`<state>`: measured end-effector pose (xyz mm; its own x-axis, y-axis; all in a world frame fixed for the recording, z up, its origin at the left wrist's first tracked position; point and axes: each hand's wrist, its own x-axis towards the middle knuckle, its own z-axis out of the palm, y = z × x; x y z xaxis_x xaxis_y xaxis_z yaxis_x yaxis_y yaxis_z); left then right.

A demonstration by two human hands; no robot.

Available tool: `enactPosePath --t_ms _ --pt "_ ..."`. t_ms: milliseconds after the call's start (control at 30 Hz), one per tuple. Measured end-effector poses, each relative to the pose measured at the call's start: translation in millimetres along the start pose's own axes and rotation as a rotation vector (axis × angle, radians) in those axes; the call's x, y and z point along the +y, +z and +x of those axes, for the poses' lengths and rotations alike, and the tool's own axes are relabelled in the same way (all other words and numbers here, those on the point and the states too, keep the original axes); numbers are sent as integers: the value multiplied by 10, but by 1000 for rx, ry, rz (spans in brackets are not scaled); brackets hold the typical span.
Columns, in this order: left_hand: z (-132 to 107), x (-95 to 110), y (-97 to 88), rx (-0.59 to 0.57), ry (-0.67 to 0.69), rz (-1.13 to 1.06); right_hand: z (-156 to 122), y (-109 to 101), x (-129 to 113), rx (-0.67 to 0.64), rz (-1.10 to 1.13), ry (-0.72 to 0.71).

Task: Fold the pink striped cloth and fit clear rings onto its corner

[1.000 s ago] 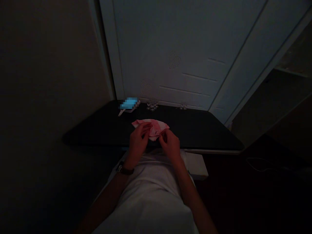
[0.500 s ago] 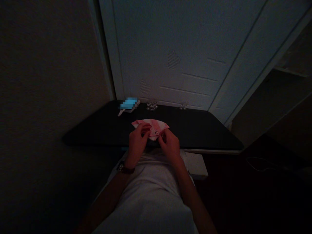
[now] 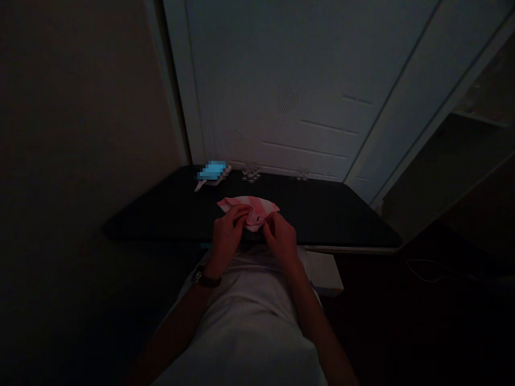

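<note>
A pink and white striped cloth (image 3: pixel 263 205) lies bunched on the black tabletop close to its front edge. My left hand (image 3: pixel 228 230) pinches its left part near the middle, with the fingertips partly hidden by the folds. On the other side, my right hand (image 3: pixel 280 234) holds the right edge between thumb and fingers. A small shiny spot (image 3: pixel 258 219) shows on the cloth between my hands; it is too small and dark to make out.
The black table (image 3: pixel 330 214) stands against a white panel with embossed hearts. At its back left lies a pale device with a blurred blue screen (image 3: pixel 213 170). Clear glass-like ornaments (image 3: pixel 251 173) stand along the back. A white box (image 3: pixel 326 273) sits below the front edge.
The fingers of my left hand have shifted slightly to the right over the cloth, and the folds between my hands have changed a little. The rest is the same.
</note>
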<state>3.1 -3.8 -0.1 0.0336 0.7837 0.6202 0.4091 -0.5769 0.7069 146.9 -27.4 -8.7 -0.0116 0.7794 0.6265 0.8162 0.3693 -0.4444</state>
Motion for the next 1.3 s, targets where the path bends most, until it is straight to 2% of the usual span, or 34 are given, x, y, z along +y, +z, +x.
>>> enactPosePath --t_ms 333,1300 --pt "-2 25 -11 -12 7 -20 -6 1 7 16 97 20" --pt "-7 51 -47 -77 39 -15 2 -17 -26 -29 14 54"
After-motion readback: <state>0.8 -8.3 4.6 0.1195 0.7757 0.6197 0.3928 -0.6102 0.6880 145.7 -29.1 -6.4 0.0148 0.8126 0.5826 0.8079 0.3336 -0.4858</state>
